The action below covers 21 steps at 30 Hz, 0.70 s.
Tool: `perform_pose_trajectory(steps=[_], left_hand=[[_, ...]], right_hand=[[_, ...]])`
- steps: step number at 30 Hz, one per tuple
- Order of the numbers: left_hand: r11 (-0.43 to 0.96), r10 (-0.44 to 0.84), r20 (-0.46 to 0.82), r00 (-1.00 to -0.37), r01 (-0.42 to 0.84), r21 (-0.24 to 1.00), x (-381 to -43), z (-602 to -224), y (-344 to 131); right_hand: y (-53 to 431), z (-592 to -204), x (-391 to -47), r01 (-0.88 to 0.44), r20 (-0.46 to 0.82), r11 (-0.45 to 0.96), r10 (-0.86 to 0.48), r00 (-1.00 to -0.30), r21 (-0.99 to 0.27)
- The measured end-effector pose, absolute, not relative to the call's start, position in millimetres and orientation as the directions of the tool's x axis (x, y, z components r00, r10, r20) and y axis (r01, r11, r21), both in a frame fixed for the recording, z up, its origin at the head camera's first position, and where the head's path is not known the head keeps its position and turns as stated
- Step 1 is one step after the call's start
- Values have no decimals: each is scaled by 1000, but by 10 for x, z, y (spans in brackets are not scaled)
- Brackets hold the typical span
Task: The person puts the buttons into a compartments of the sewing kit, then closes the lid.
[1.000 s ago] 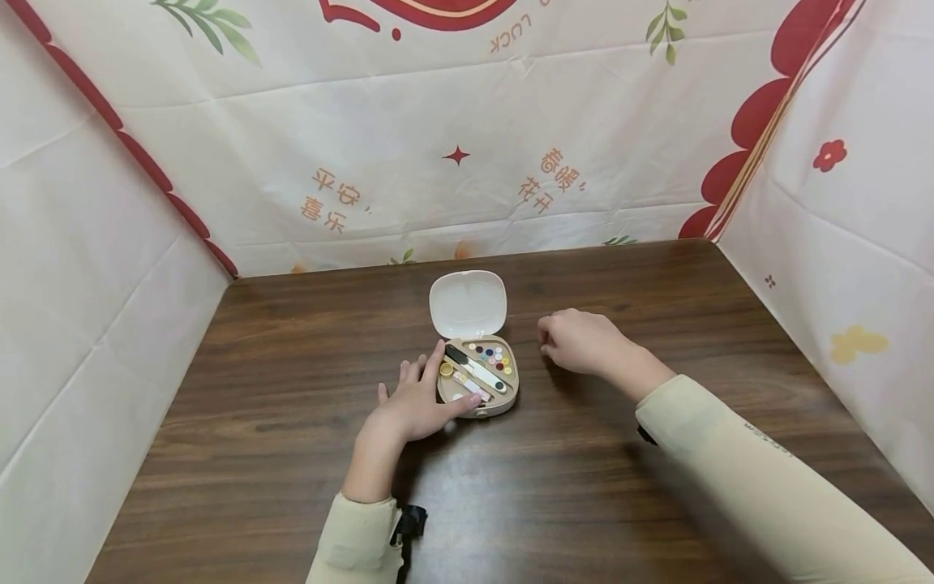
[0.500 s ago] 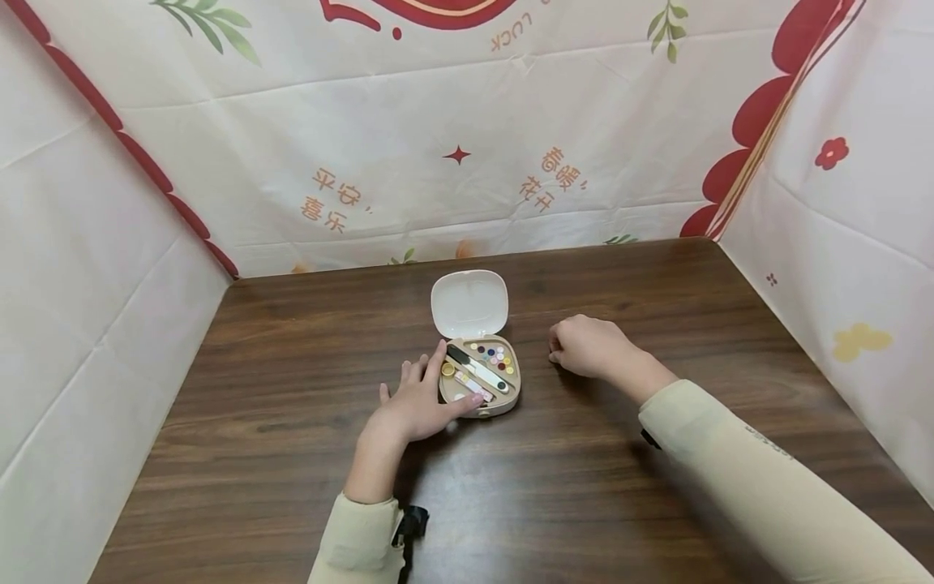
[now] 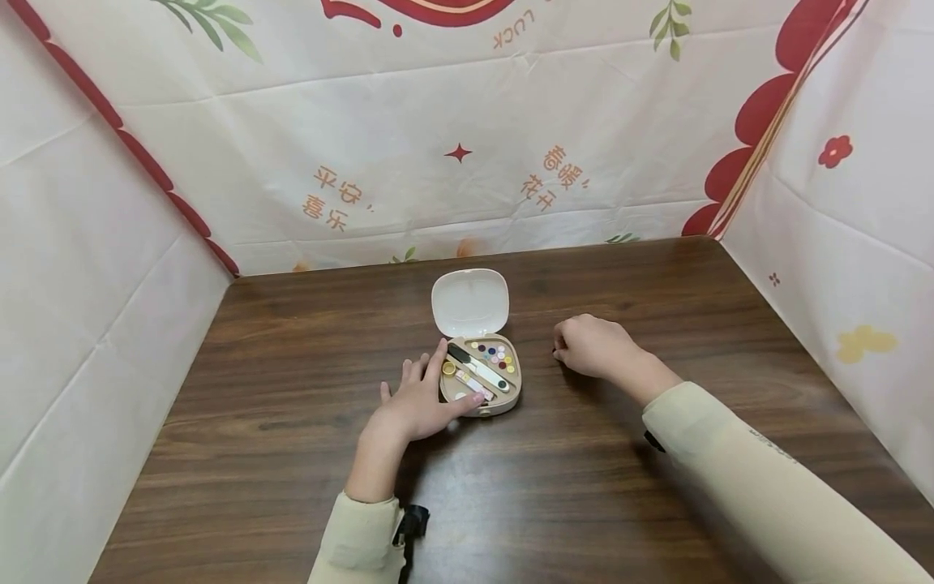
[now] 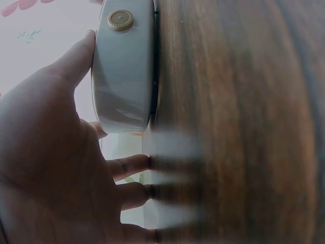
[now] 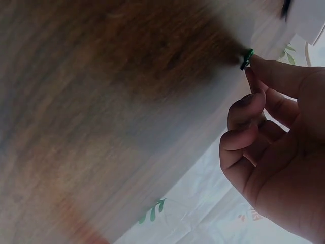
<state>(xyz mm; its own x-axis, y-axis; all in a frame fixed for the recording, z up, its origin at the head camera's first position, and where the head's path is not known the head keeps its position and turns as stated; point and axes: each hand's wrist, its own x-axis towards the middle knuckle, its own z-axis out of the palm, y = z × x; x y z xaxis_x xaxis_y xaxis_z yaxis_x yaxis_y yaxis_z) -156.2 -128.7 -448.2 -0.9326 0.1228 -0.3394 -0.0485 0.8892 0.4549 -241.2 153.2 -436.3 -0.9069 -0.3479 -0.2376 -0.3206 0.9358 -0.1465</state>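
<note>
A small sewing kit case (image 3: 516, 388) lies with its white lid (image 3: 470, 302) up, in the head view. Inside are several coloured buttons (image 3: 503, 357), a white tool with a black end (image 3: 477, 369), a gold round piece (image 3: 448, 368) and a pale strip (image 3: 474, 385). My left hand (image 3: 412, 405) steadies the case, thumb over its front rim and index finger along its left side, fingers spread. In the left wrist view, that thumb rests on the case's edge (image 4: 122, 76). My right hand (image 3: 591, 345), right of the case, pinches a small green button (image 5: 247, 59) close over the table.
The brown wooden table (image 3: 292, 487) stretches around both hands. A printed white cloth (image 3: 409, 138) stands along its back and both sides. A black wrist strap (image 3: 413, 523) sits at the left cuff.
My right hand has shifted a little to the right, away from the case, with its fingers still together. My left hand and the case stay put.
</note>
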Motion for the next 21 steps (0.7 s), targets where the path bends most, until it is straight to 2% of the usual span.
perform_pose_trajectory(steps=[21], left_hand=[[893,124,-343,-931,-45,447,-1567,-4514,-1275]], right_hand=[[1560,-4414,-2367,-293,-264,938,-335,-905,-184]])
